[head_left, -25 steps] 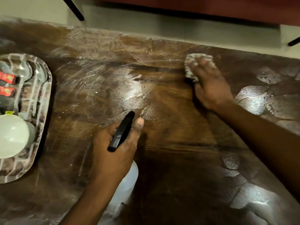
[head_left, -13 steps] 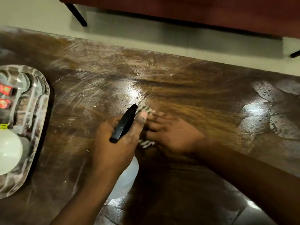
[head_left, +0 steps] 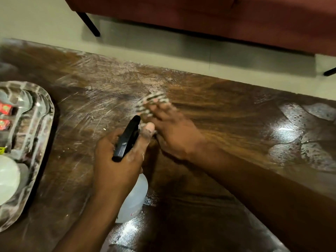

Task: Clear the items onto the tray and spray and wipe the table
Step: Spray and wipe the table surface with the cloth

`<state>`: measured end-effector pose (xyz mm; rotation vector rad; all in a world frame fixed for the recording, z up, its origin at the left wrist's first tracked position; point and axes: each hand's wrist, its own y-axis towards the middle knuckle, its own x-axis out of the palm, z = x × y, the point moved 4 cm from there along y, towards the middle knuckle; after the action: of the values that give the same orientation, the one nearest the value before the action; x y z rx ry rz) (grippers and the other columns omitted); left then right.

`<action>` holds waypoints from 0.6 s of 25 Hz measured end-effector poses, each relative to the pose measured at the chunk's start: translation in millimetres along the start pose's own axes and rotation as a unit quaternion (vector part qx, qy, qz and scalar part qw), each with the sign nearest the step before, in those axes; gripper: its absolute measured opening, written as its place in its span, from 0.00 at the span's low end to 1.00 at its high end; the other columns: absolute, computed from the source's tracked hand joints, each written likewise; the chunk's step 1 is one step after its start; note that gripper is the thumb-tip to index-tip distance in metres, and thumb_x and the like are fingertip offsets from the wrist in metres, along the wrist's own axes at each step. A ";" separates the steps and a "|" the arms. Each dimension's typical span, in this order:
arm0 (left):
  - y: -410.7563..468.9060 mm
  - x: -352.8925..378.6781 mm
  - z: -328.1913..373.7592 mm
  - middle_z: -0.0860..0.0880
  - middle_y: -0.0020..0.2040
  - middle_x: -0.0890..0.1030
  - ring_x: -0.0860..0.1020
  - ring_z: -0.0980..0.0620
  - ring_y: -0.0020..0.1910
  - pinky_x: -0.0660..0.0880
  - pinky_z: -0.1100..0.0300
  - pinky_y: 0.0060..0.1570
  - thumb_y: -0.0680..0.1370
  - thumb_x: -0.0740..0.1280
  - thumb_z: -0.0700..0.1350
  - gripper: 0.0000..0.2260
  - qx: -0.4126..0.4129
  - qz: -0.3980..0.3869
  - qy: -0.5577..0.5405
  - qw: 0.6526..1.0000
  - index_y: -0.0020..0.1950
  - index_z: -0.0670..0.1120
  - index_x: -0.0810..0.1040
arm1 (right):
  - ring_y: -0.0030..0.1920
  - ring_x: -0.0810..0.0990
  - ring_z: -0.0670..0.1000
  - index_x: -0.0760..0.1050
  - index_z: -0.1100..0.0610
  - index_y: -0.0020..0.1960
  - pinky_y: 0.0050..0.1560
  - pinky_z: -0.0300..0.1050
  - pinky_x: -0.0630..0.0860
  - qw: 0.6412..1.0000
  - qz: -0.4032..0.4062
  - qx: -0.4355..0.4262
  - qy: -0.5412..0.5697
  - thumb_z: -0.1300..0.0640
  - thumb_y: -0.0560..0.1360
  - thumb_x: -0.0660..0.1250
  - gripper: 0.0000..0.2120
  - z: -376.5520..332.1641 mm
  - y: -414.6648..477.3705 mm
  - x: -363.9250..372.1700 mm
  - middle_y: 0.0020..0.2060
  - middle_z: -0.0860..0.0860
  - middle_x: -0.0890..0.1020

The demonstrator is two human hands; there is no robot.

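My left hand [head_left: 118,160] grips a clear spray bottle [head_left: 133,197] by its black trigger head [head_left: 127,138], holding it just above the dark wooden table [head_left: 227,115]. My right hand [head_left: 174,131] presses a striped cloth [head_left: 152,102] flat on the wet tabletop, right beside the bottle's nozzle; it is blurred by motion. A shiny metal tray [head_left: 45,124] lies at the left edge and holds spoons, red packets [head_left: 4,108] and a white bowl [head_left: 7,180].
Wet streaks and soapy smears cover the table's middle and far part. Patches of liquid shine at the right end [head_left: 291,131]. Beyond the far table edge are a pale floor and a red sofa [head_left: 218,19] on black legs.
My right hand swept the cloth from the far right of the table to the middle beside the bottle, then pushed it slightly away from me. My left hand kept holding the bottle.
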<state>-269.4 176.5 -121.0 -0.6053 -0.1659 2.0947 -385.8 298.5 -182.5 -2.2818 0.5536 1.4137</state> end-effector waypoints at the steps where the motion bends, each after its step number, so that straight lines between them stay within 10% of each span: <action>1: -0.1 -2.3 -1.0 0.43 0.28 0.81 0.76 0.52 0.20 0.76 0.59 0.26 0.76 0.74 0.67 0.24 0.003 0.002 0.004 1.000 0.40 0.45 0.83 | 0.84 0.60 0.58 0.68 0.50 0.81 0.84 0.58 0.54 0.993 -0.042 -0.109 -0.020 0.56 0.78 0.66 0.31 -5.5 -1.9 2.0 0.84 0.53 0.64; 4: -4.4 -10.1 -6.4 0.42 0.29 0.82 0.76 0.48 0.20 0.77 0.54 0.25 0.74 0.73 0.71 0.28 -0.022 0.010 0.005 1.000 0.40 0.44 0.83 | 0.86 0.55 0.55 0.62 0.46 0.84 0.85 0.57 0.55 0.974 -0.112 -0.170 -0.097 0.51 0.81 0.57 0.31 34.6 5.4 -16.9 0.86 0.50 0.58; 8: -10.9 -18.3 -15.1 0.33 0.31 0.77 0.74 0.36 0.24 0.75 0.42 0.26 0.71 0.73 0.73 0.34 -0.048 0.022 0.013 0.999 0.37 0.39 0.79 | 0.86 0.52 0.57 0.57 0.44 0.85 0.84 0.63 0.57 0.966 0.088 0.243 0.014 0.57 0.82 0.59 0.32 83.8 29.5 -51.9 0.86 0.50 0.54; 10: -14.0 -20.3 -16.3 0.31 0.30 0.73 0.73 0.34 0.24 0.72 0.43 0.25 0.72 0.73 0.72 0.37 -0.052 0.024 0.013 0.998 0.35 0.36 0.75 | 0.86 0.51 0.57 0.58 0.46 0.85 0.85 0.63 0.54 0.950 0.122 0.284 0.041 0.59 0.82 0.58 0.32 49.8 40.1 -36.2 0.86 0.51 0.54; 15: -15.4 -30.7 -12.1 0.37 0.28 0.77 0.73 0.43 0.21 0.72 0.49 0.24 0.76 0.75 0.63 0.26 -0.010 0.021 -0.027 0.999 0.34 0.42 0.80 | 0.81 0.64 0.57 0.79 0.53 0.71 0.82 0.57 0.60 0.974 -0.031 -0.220 -0.031 0.56 0.75 0.73 0.25 -46.2 13.5 10.7 0.78 0.57 0.73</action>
<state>-238.0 158.9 -115.3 -0.5703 -0.2070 2.1539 -354.0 261.6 -174.9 -2.5467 0.1528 1.7052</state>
